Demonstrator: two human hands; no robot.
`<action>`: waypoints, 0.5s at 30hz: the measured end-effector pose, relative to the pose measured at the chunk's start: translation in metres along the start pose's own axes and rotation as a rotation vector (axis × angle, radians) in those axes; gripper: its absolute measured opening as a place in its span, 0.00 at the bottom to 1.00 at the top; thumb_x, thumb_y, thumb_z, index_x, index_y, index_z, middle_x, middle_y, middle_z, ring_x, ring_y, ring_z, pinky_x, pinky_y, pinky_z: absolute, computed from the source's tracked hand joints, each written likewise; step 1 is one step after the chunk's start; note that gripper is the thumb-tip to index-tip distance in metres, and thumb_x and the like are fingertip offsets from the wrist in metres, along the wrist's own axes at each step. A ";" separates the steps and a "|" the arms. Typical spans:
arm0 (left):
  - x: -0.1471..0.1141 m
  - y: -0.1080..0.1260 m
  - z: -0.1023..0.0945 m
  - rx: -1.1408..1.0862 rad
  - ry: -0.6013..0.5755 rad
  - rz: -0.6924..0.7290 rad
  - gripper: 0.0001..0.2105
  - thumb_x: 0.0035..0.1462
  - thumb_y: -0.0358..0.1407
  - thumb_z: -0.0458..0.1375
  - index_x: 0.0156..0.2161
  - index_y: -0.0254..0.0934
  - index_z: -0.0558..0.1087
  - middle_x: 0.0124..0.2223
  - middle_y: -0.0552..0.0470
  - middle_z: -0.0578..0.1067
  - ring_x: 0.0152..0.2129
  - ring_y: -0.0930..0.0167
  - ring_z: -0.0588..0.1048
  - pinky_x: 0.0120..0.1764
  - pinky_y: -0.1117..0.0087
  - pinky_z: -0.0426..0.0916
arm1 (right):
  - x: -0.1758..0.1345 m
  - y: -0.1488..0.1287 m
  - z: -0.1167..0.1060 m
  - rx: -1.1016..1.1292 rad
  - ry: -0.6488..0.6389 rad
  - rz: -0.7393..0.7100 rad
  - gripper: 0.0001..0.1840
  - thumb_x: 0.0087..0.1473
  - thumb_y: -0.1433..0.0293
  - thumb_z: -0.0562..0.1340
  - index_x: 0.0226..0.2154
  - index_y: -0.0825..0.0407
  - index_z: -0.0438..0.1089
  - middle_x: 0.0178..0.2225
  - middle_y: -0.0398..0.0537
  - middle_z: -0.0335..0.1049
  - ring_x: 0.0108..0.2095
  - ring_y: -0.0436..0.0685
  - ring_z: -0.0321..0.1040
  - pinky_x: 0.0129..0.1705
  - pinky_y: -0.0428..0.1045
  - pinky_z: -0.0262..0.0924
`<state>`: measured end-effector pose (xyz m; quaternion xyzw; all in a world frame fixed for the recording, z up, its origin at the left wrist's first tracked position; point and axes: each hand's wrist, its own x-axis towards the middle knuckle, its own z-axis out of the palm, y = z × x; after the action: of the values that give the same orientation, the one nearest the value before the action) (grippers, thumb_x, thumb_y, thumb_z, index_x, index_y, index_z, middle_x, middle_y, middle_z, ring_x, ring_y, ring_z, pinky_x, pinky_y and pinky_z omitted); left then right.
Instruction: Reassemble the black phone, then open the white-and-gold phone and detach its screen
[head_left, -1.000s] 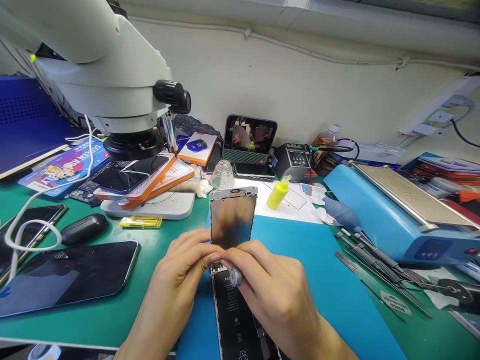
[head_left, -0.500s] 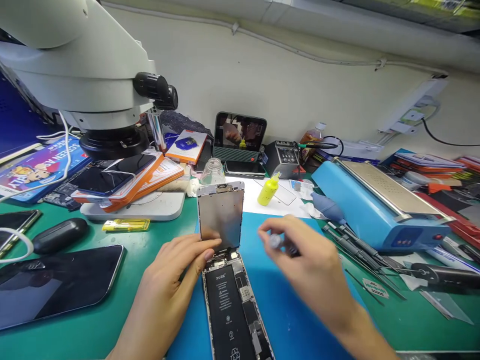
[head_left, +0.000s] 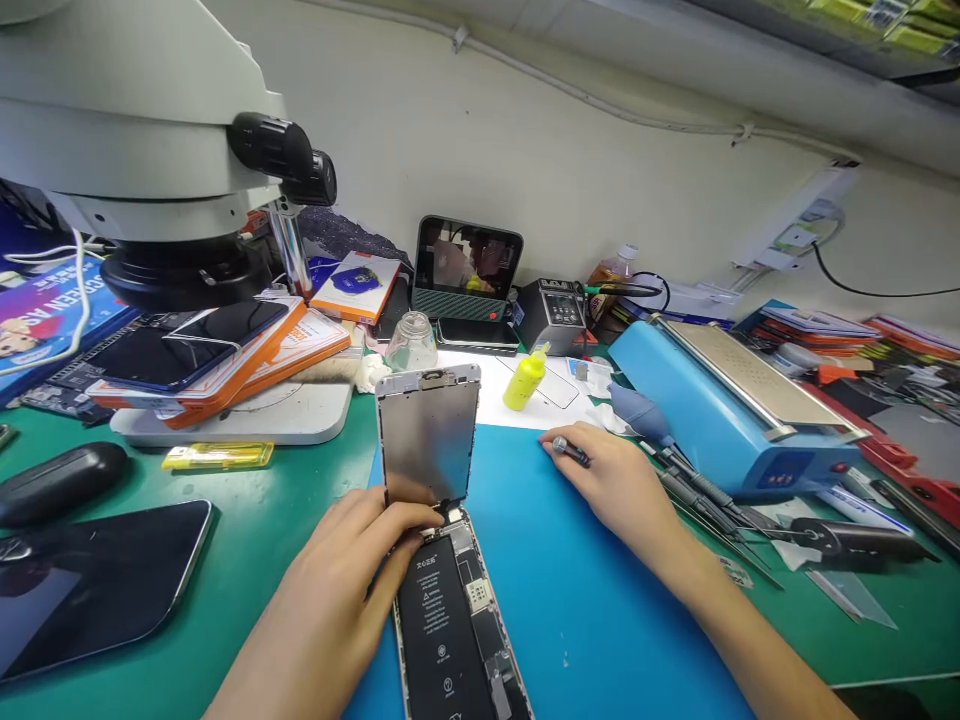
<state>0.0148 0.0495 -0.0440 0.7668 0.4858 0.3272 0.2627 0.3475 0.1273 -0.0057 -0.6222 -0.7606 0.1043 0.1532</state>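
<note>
1. Lying opened out on the blue mat (head_left: 577, 600), near the middle, the phone (head_left: 478, 595) is showing its black battery (head_left: 439, 630) and inner parts.
2. Its screen panel (head_left: 427, 435) is standing up at the far end of the body, with its metal back facing the near side.
3. The left hand (head_left: 345, 565) is reaching in from the left and touching the phone where panel and body are meeting; its fingers are bending close to the thumb, but whether they are pinching anything one cannot tell, as the tips are partly hidden.
4. The right hand (head_left: 611, 480) is staying apart from the phone, over the mat's far right part, its fingers curling around a small cylindrical tool (head_left: 574, 452).
5. Beyond the panel, a yellow bottle (head_left: 526, 380) is standing on a white sheet (head_left: 495, 405), and a glass jar (head_left: 412, 343) is sitting to its left.
6. To the right, tweezers (head_left: 697, 505) are lying beside a blue machine (head_left: 675, 400).
7. To the left, a dark phone (head_left: 105, 585) is lying on the green table (head_left: 255, 580), and a microscope (head_left: 135, 130) is looming over orange-and-white boxes (head_left: 300, 352).
</note>
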 end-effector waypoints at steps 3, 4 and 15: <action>0.000 -0.001 0.000 0.008 0.008 0.011 0.12 0.80 0.38 0.53 0.54 0.59 0.78 0.54 0.58 0.82 0.53 0.64 0.82 0.53 0.61 0.80 | 0.000 0.001 -0.009 0.078 0.017 0.015 0.13 0.73 0.59 0.68 0.50 0.51 0.79 0.53 0.51 0.81 0.52 0.60 0.79 0.58 0.62 0.76; 0.000 -0.002 0.000 0.008 0.010 0.008 0.12 0.80 0.38 0.53 0.53 0.57 0.78 0.54 0.57 0.82 0.53 0.63 0.82 0.52 0.61 0.80 | 0.000 0.000 -0.013 0.111 0.033 0.025 0.13 0.73 0.59 0.68 0.49 0.51 0.79 0.51 0.50 0.81 0.51 0.59 0.79 0.58 0.61 0.76; 0.000 0.006 0.004 -0.060 0.018 -0.064 0.08 0.78 0.36 0.58 0.50 0.52 0.79 0.50 0.55 0.82 0.51 0.61 0.79 0.51 0.61 0.76 | -0.053 -0.046 0.010 0.433 0.337 0.043 0.29 0.78 0.57 0.55 0.75 0.42 0.54 0.48 0.49 0.78 0.43 0.57 0.84 0.45 0.54 0.82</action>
<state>0.0216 0.0471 -0.0420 0.7396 0.5023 0.3402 0.2915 0.3113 0.0661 -0.0045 -0.5994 -0.6709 0.1627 0.4050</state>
